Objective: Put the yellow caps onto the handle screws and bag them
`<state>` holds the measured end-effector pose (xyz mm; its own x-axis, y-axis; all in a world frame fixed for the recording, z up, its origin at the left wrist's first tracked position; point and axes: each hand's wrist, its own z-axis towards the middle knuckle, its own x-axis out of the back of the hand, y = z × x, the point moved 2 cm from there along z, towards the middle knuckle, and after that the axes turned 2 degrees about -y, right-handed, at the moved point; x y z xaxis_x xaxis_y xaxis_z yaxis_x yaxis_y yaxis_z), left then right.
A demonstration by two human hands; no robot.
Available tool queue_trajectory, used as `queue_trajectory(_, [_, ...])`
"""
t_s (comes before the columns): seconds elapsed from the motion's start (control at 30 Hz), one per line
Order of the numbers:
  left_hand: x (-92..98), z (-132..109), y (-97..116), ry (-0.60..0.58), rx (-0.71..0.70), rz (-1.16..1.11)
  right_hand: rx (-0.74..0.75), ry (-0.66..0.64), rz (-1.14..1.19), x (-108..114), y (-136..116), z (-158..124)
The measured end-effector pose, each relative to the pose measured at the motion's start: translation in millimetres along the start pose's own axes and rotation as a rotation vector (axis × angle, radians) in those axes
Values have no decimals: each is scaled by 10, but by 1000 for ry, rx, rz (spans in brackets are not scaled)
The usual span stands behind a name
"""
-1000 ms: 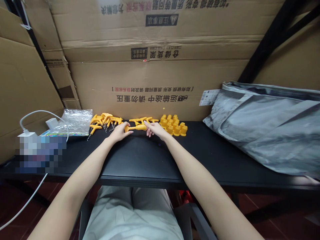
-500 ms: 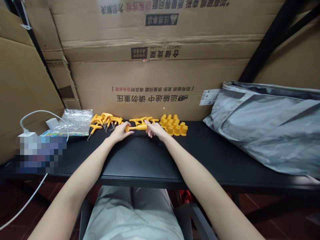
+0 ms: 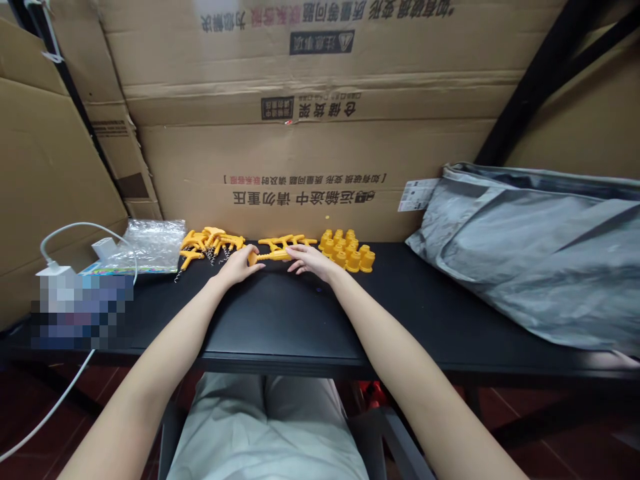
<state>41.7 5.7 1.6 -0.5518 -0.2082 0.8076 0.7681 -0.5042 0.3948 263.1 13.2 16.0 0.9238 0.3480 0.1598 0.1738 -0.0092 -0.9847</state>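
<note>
Between my two hands a yellow plastic corkscrew (image 3: 275, 255) lies roughly level, its threaded shaft to the left and a thicker sleeve to the right. My left hand (image 3: 239, 265) pinches its left end. At the other end the thumb and index finger of my right hand (image 3: 313, 261) grip the sleeve, the other fingers curling loosely below. Just behind are several yellow T-shaped handles (image 3: 285, 241). Left of my left hand sits a pile of yellow-handled corkscrews (image 3: 213, 239) with bare metal spirals. Several yellow cup-shaped pieces (image 3: 353, 259) stand grouped beside my right hand.
A black table (image 3: 280, 327) runs against a cardboard wall (image 3: 300, 150). On the right leans a large grey bag (image 3: 530, 260). To the left are a clear plastic packet (image 3: 155, 243), a white charger (image 3: 60, 283) with its cable, and a blurred-out item.
My right hand has shifted its grip on the sleeve, its fingers now reaching further left and less curled. My left hand stays almost in place on the corkscrew's left end.
</note>
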Motion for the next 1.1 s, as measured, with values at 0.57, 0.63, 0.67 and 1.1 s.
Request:
queue_trajectory(0.57, [-14,-9,3,-1,-23,7,-36,58,98,-49,7,25])
queue_trajectory(0.63, [-13,-17,12,-21,-25,-5,-53,45,190,-72,12,26])
queue_trajectory(0.67, [-13,-21,17,-32,-25,-13,-65,40,239,-85,16,27])
queue_trajectory(1.1, [71,-1,-119,280,227,-53,396,489,-88,-48,-39,212])
